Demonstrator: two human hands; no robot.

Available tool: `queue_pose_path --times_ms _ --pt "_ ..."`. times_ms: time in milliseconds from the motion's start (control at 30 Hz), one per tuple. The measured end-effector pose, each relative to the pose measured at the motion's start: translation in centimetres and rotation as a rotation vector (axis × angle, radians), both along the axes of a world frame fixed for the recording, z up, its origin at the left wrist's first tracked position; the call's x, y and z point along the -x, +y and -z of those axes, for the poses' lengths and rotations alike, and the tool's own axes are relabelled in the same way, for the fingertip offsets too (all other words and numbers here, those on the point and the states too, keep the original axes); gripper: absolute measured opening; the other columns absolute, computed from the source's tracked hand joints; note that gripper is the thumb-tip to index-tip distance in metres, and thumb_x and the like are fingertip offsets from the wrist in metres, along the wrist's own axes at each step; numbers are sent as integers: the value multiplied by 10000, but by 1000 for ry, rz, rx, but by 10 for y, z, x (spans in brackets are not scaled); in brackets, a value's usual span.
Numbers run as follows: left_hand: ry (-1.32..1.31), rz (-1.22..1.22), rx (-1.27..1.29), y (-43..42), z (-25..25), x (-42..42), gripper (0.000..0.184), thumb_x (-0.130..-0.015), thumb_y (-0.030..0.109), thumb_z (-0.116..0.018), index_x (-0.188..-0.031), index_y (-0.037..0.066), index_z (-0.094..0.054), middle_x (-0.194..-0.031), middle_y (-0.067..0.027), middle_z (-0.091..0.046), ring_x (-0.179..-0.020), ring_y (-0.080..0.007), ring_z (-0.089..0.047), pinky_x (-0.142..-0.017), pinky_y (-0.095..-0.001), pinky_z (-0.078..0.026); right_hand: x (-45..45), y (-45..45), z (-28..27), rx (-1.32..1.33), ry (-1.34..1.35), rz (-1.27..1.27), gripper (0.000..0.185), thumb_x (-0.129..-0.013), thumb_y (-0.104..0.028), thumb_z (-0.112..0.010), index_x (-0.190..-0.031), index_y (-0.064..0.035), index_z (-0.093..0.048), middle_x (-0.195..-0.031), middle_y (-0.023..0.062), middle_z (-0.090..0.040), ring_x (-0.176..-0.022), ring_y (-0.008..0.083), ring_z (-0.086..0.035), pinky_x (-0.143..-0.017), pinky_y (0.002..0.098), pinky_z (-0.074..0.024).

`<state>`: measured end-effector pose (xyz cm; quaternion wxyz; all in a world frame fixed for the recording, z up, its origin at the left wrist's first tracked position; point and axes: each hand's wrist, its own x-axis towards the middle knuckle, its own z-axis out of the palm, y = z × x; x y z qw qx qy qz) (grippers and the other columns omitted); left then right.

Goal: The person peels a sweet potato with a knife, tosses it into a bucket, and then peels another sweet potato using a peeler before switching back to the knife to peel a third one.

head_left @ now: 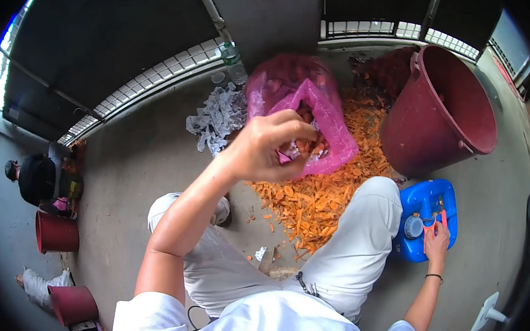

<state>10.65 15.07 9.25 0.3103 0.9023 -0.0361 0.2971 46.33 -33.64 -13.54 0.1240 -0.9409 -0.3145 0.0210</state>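
Observation:
My left hand (272, 144) is raised in front of the mouth of a pink plastic bag (335, 133). Its fingers curve round with a gap between fingertips and thumb, and nothing shows held in them. Orange-brown pieces and whitish bits show inside the bag. On the right, my right hand (436, 244) holds an orange peeler (429, 231), with a forked shape, over a blue plastic jerrycan (413, 248) with a pale cap. A wide heap of orange peelings (311, 209) lies on the floor between my legs and the bag.
A big dark-red bin (430, 125) leans beyond the jerrycan. Crumpled grey-white plastic (216, 116) and a clear bottle (234, 65) are left of the bag. At far left, a person (37, 177) is near a red bucket (57, 233); another bucket (73, 304) stands below. A white object (487, 312) is at lower right.

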Motion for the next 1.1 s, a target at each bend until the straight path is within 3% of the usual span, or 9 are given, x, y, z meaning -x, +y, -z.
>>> queue_pose_path --times_ms 133,200,433,633,867,900,1000,1067,1100 --pt "280 -434 268 33 43 -4 211 -872 164 -825 -970 -16 -772 -909 -82 -705 -817 -135 -657 -705 -302 -528 0 1 8 -106 -61 94 467 -941 -288 -705 -1257 48 -637 -1216 248 -679 -1150 419 -628 -1018 486 -479" --pt "183 -581 334 62 81 -4 334 -871 213 -848 -1146 39 -775 -1034 -140 -762 -864 -166 -710 -742 -333 -575 14 16 -8 -39 -5 116 515 -934 -316 -732 -1278 54 -632 -1242 255 -676 -1185 418 -623 -1027 480 -479" --pt "728 -564 250 72 160 -29 586 -926 310 -788 -1407 18 -622 -1299 -211 -706 -1098 -323 -733 -1009 -440 -554 13 15 12 -134 -47 184 469 -927 -253 -744 -1282 32 -635 -1123 196 -710 -1043 354 -671 -951 440 -514" --pt "746 -494 269 86 266 -73 391 -907 135 -686 -1276 7 -708 -1099 -277 -739 -1070 -400 -720 -947 -454 -559 21 21 20 -275 -75 270 377 -952 -195 -723 -1248 20 -628 -1158 208 -687 -1086 396 -655 -935 473 -509" --pt "654 -594 191 126 356 -124 537 -893 143 -639 -1416 32 -596 -1176 -294 -700 -1095 -465 -681 -937 -491 -547 28 36 27 -293 -150 309 369 -1008 -208 -681 -1282 31 -614 -1228 197 -697 -1105 330 -686 -952 421 -528" --pt "688 -574 290 138 360 -133 554 -888 164 -670 -1419 33 -585 -1229 -293 -682 -1109 -469 -671 -923 -485 -556 30 43 24 -331 -77 343 353 -1008 -197 -675 -1261 42 -616 -1218 231 -674 -1105 399 -658 -959 463 -511" --pt "685 -574 217 178 370 -156 439 -906 104 -664 -1337 21 -637 -1177 -222 -742 -1118 -359 -716 -929 -439 -560 32 55 25 -331 -107 312 364 -1011 -202 -676 -1274 42 -613 -1211 229 -675 -1107 402 -659 -957 464 -515" --pt "445 -425 775 199 349 -165 441 -893 151 -697 -1325 67 -663 -1112 -199 -760 -1094 -348 -729 -872 -465 -584 30 58 31 -336 -141 317 369 -1015 -200 -676 -1286 42 -610 -1204 224 -678 -1105 391 -666 -949 457 -523" --pt "486 -486 534 220 341 -168 372 -889 138 -692 -1252 57 -695 -1070 -190 -767 -1075 -328 -738 -862 -469 -588 31 57 33 -350 -174 315 374 -1019 -197 -677 -1298 43 -607 -1197 218 -680 -1104 380 -673 -942 451 -531"
